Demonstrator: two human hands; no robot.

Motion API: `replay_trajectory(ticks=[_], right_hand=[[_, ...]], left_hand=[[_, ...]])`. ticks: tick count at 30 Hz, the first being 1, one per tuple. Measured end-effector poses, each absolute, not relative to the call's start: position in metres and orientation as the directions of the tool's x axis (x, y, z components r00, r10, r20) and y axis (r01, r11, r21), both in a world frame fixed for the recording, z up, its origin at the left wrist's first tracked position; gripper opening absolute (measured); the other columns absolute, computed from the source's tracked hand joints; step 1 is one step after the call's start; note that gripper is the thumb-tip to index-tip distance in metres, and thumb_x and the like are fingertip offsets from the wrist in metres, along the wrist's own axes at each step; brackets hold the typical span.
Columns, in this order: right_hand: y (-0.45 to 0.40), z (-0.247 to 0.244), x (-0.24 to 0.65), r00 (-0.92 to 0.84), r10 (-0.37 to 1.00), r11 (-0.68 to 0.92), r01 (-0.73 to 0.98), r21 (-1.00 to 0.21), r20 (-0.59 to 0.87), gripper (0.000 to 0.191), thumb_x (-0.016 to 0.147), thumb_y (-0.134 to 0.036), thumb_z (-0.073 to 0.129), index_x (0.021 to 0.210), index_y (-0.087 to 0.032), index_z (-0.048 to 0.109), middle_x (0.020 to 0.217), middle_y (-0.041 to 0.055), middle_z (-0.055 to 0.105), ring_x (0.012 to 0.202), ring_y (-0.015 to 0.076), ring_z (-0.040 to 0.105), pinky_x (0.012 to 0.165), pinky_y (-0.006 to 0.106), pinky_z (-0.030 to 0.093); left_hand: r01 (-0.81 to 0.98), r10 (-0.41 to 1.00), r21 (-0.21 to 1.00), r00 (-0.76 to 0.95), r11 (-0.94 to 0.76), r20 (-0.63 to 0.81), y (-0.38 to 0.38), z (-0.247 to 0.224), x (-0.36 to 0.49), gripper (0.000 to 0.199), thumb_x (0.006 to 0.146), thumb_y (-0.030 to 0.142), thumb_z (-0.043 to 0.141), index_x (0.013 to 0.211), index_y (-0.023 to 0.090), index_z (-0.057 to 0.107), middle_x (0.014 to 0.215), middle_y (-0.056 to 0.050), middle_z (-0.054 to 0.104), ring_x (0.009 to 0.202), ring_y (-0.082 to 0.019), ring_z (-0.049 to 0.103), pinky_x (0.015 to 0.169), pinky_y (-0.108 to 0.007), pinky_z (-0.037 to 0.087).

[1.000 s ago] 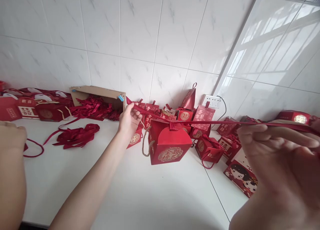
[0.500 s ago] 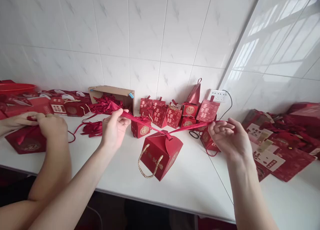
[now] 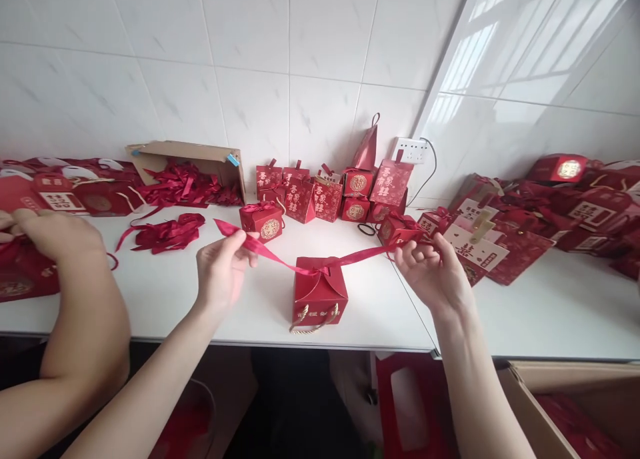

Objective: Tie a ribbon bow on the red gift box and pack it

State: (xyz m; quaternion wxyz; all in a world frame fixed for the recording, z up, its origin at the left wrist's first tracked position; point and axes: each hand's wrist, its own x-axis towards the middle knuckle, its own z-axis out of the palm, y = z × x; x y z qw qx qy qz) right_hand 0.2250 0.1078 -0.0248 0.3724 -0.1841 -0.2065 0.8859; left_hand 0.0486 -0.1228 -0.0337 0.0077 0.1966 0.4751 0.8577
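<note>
A red gift box (image 3: 320,296) with a gold rope handle (image 3: 314,327) sits on the white table in front of me. Red ribbon (image 3: 361,254) is tied at the middle of its folded top, and its two ends stretch out to both sides. My left hand (image 3: 226,270) pinches one end between thumb and fingers, with a pointed tail sticking out beyond them. On the other side my right hand (image 3: 434,272), palm turned up, grips the opposite end. Just behind, a smaller red box (image 3: 262,224) with a gold emblem stands near my left hand.
Loose ribbon (image 3: 169,234) lies left, before a cardboard box (image 3: 187,151) of more ribbon. Several red boxes (image 3: 356,210) line the wall near a power strip (image 3: 411,150). Red bags (image 3: 525,252) pile up right. A co-worker's hands (image 3: 47,236) hold a red box far left.
The gift box, tilted and lifted before, now rests level on the table. Both hands still hold the ribbon ends, drawn out sideways. My view has shifted right and downward.
</note>
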Motion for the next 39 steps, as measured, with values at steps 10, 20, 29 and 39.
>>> replay_trajectory(ticks=[10,20,29,39], right_hand=[[0.119,-0.075,0.256,-0.615,0.716,-0.678,-0.501,-0.538,-0.330,0.030,0.067,-0.022,0.075,0.056,-0.018,0.047,0.047,-0.0090,0.051,0.042,0.0053,0.049,0.050,0.024,0.052],[0.105,-0.118,0.283,-0.597,0.759,-0.479,-0.239,-0.844,-0.261,0.039,0.046,-0.035,0.089,0.059,-0.015,0.058,0.049,-0.0073,0.049,0.043,0.0037,0.042,0.046,0.019,0.048],[0.093,-0.118,0.304,-0.592,0.788,0.106,0.405,-0.908,-0.172,0.036,0.059,-0.047,0.078,0.055,-0.018,0.057,0.052,-0.0001,0.060,0.042,0.0125,0.053,0.048,0.025,0.041],[0.090,-0.098,0.244,-0.875,0.464,0.308,0.012,-0.951,0.139,0.041,0.073,-0.047,0.068,0.106,-0.022,0.063,0.110,0.0079,0.064,0.101,0.0205,0.060,0.084,0.033,0.047]], left_hand=[[0.056,0.097,0.932,-0.991,-0.357,0.096,-0.130,-0.075,0.016,0.020,0.055,0.028,0.074,0.054,0.015,0.059,0.051,0.000,0.058,0.047,-0.010,0.051,0.049,-0.023,0.043],[0.064,0.093,0.989,-0.993,-0.131,0.076,-0.142,-0.099,-0.006,0.026,0.056,0.038,0.071,0.059,0.014,0.062,0.059,-0.003,0.062,0.048,-0.010,0.051,0.049,-0.024,0.045],[-0.067,0.388,0.989,-0.922,-0.134,-0.010,-0.123,-0.099,0.007,0.035,0.054,0.042,0.074,0.068,0.014,0.058,0.067,-0.005,0.065,0.066,-0.020,0.066,0.059,-0.030,0.054],[-0.139,0.717,0.989,-0.694,-0.043,-0.066,-0.114,-0.085,0.060,0.040,0.069,0.053,0.066,0.080,0.017,0.053,0.086,-0.009,0.069,0.056,-0.019,0.065,0.045,-0.029,0.052]])
